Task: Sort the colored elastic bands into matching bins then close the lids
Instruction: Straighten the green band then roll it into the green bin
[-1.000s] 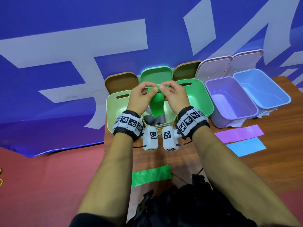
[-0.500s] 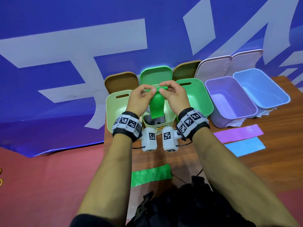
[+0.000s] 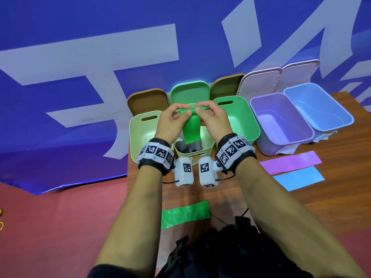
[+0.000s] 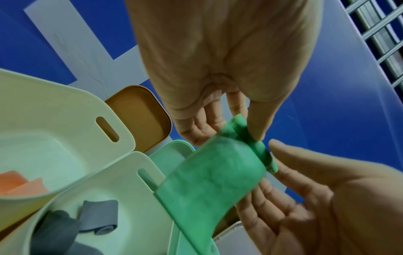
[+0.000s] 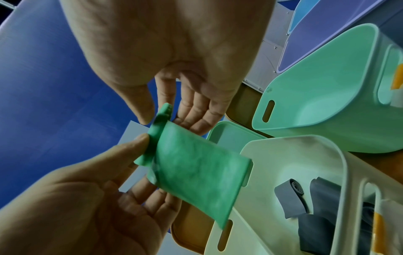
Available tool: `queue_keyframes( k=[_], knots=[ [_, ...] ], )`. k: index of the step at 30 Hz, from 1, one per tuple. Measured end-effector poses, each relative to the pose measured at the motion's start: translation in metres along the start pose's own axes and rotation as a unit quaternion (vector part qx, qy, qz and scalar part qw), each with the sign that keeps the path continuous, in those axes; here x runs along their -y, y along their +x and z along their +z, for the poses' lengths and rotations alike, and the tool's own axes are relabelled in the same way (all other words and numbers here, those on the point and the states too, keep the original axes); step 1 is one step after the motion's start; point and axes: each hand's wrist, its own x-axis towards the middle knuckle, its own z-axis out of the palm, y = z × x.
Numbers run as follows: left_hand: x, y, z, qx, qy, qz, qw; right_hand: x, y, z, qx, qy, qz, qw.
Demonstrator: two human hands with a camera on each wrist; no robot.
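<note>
Both hands — left hand [image 3: 174, 119] and right hand [image 3: 213, 119] — pinch the rolled top edge of a green elastic band [image 3: 191, 128], which hangs over the cream bin [image 3: 206, 146] holding grey bands. If either pinch slips, the roll could spring loose and drop there — not into the green bin [image 3: 246, 115].

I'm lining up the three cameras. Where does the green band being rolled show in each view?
Head: green band, upper middle, held between left hand and right hand.
Left wrist: centre to lower right.
Right wrist: centre.
Shared landmark: the grey bands in the cream bin below it.
</note>
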Motion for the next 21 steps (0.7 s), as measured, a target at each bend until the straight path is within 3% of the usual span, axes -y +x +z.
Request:
queue_keyframes(
  k=[7,21],
  knots=[
    [0.003,-0.005,0.005,-0.015,-0.001,-0.029,0.999,-0.003,0.0,-0.005,0.003,-0.011,-0.009,1.0],
    [0.005,-0.006,0.008,-0.012,0.003,-0.016,1.0,-0.011,0.003,-0.01,-0.007,-0.016,-0.003,1.0]
  ],
)
